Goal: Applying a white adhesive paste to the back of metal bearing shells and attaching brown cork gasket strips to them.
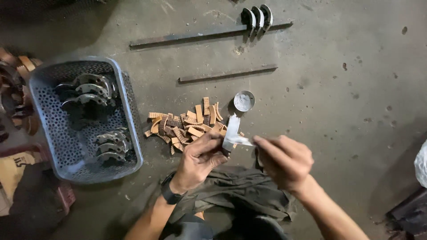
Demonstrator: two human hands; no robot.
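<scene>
Hands meet over the concrete floor: the left hand has its fingers closed on a pale, grey-smeared piece, and the right hand pinches a thin strip against it. Just beyond them lies a heap of tan pads beside a small round tin of grey paste. A grey perforated basket of curved metal shoes sits to the left, with two metal bars and three more shoes farther off.

White bag cut off rt.
</scene>
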